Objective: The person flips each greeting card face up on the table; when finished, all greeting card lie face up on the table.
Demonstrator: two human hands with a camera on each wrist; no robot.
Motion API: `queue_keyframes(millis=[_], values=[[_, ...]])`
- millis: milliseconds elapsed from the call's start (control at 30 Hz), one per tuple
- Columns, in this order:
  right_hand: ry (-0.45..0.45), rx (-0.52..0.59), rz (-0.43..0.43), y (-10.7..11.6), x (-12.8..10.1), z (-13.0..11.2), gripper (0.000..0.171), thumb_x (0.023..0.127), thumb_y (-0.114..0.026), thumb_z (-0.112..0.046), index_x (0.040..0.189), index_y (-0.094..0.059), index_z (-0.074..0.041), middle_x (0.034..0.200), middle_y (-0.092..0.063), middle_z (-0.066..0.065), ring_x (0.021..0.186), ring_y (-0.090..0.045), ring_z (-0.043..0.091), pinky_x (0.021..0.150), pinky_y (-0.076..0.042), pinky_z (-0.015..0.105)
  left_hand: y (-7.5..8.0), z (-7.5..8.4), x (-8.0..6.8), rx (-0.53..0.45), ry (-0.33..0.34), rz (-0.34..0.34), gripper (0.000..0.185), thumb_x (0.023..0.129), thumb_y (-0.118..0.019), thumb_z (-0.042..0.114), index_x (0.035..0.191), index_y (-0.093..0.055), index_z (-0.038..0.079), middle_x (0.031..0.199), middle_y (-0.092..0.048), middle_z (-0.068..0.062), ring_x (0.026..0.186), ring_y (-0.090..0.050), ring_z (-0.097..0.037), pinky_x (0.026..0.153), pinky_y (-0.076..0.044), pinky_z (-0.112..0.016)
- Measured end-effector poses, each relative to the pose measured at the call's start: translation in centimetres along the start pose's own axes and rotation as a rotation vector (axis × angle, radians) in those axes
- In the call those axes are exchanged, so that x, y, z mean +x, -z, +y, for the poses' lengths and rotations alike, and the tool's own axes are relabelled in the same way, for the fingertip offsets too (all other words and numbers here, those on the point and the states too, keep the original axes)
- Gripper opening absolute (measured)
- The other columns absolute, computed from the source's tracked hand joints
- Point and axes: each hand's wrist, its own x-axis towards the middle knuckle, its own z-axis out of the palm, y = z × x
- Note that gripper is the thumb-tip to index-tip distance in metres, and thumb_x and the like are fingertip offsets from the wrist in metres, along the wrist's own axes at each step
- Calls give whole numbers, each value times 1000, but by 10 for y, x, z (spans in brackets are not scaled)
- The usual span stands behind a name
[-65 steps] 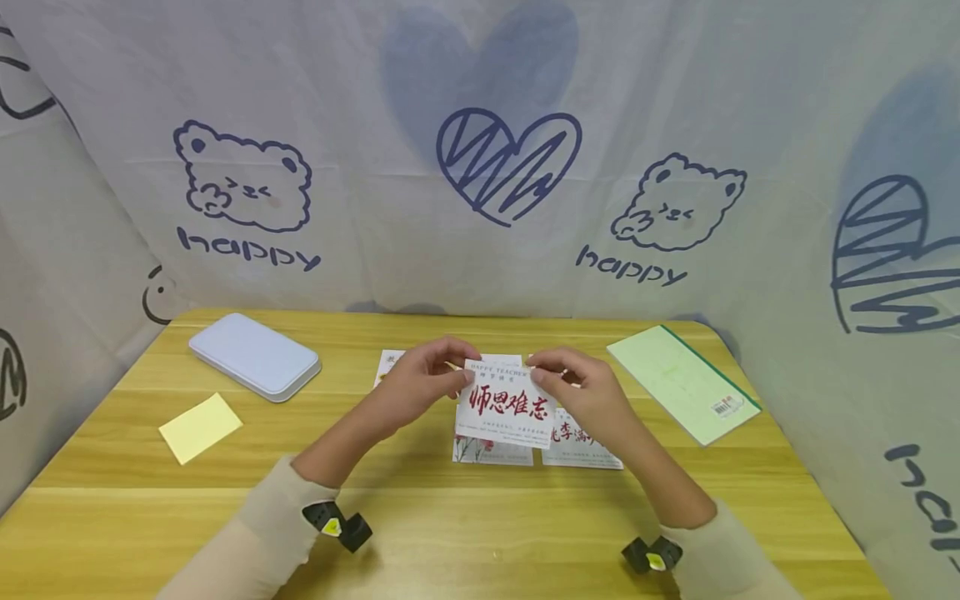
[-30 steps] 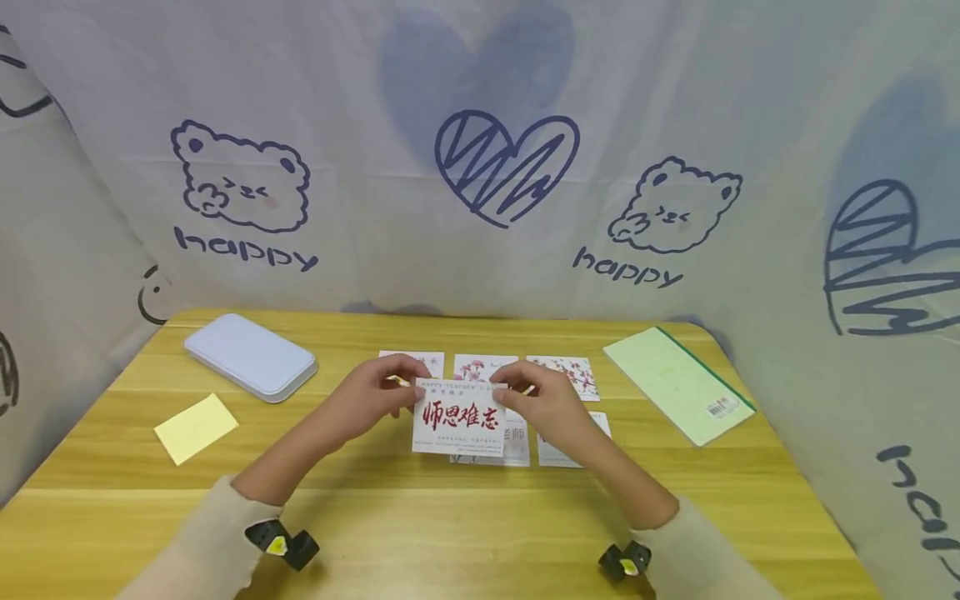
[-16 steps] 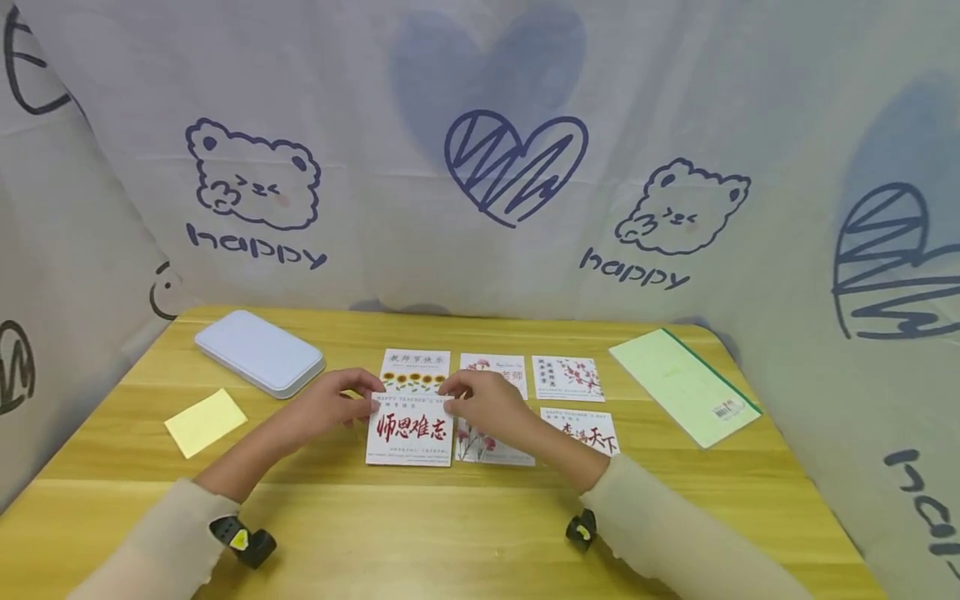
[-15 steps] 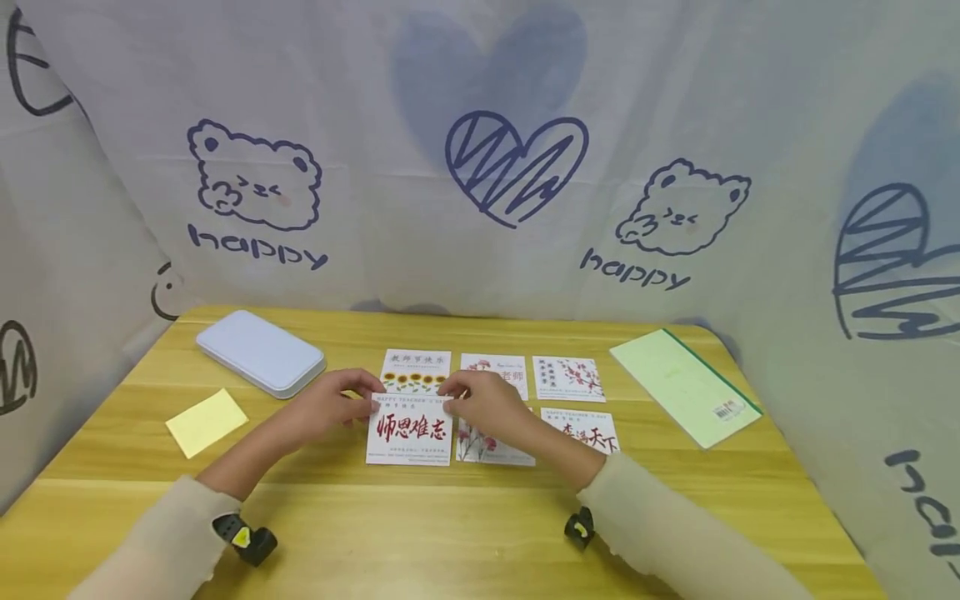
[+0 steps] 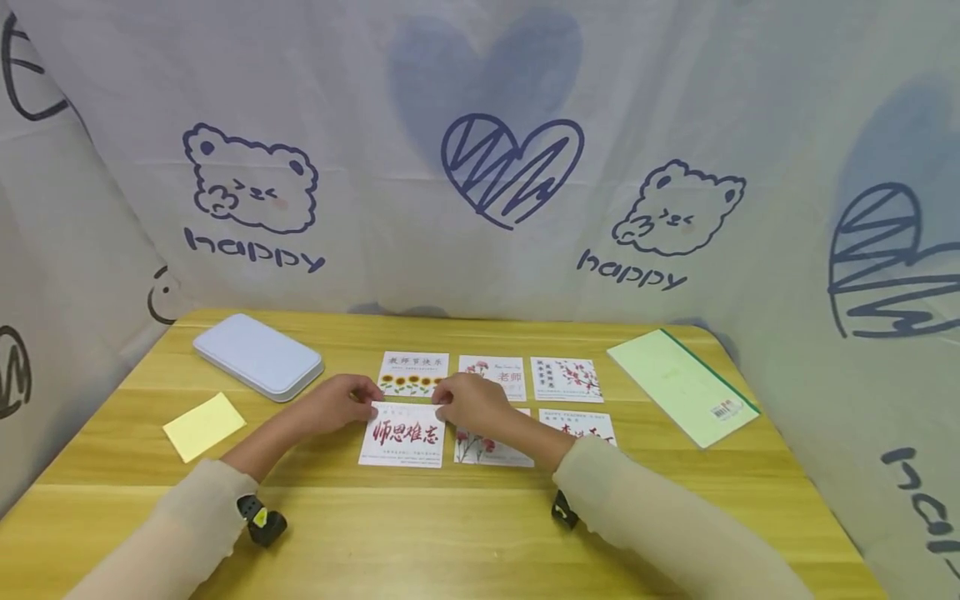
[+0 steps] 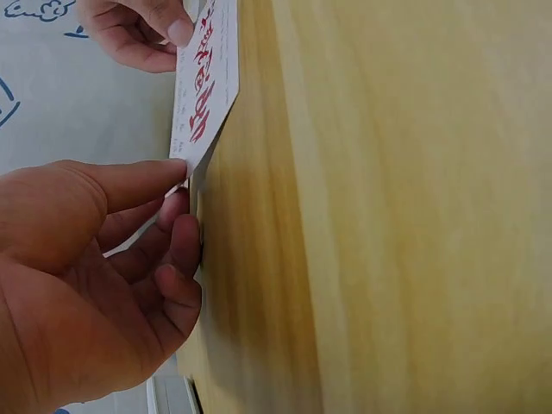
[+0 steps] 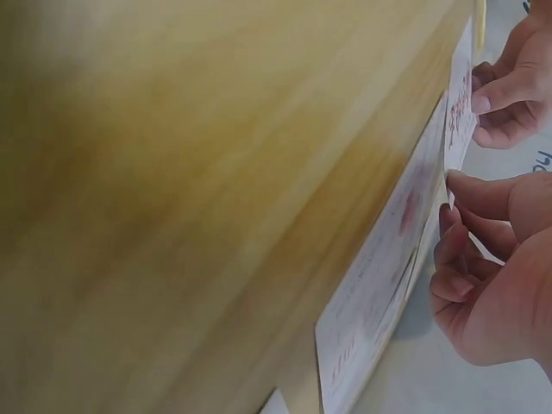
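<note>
Your left hand [image 5: 341,402] and right hand [image 5: 467,402] each pinch a far top corner of the white rectangular paper card with red brush lettering [image 5: 402,433], so the card lies just toward you from both hands, equally near each. Its long axis runs left to right, its near edge low on the yellow wooden table [image 5: 450,533]. It sits bottom-left among five white flowered cards [image 5: 567,378].
</note>
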Motion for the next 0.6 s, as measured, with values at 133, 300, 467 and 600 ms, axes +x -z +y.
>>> queue_keyframes(millis=[133, 300, 467, 600], values=[[-3, -18, -1, -2, 2, 2, 11, 92, -74, -25, 103, -76, -22, 94, -68, -11, 73, -57, 6, 66, -46, 27, -2, -1, 3, 38, 7, 2, 16, 93, -67, 7, 108, -68, 1, 99, -66, -8, 90, -56, -18, 81, -47, -33], [6, -35, 7, -4, 4, 2, 12, 92, -74, -26, 104, -76, -23, 96, -69, -10, 75, -57, 5, 69, -47, 27, -2, 0, 4, 82, 16, 11, 13, 93, -67, 6, 106, -68, 2, 98, -66, -7, 88, -56, -18, 81, -46, -33], [0, -62, 8, -4, 7, 0, 11, 92, -73, -27, 103, -76, -24, 96, -68, -11, 77, -57, 5, 70, -47, 28, -2, 2, 3, 100, 11, 12, 12, 92, -68, 5, 103, -68, 2, 96, -66, -7, 87, -56, -18, 80, -46, -33], [-3, -80, 10, -4, 7, -1, 11, 92, -73, -26, 103, -76, -25, 97, -67, -11, 79, -57, 5, 72, -47, 29, -3, 3, 3, 112, 9, 11, 12, 92, -68, 5, 103, -68, 1, 96, -66, -8, 87, -56, -19, 80, -46, -34]])
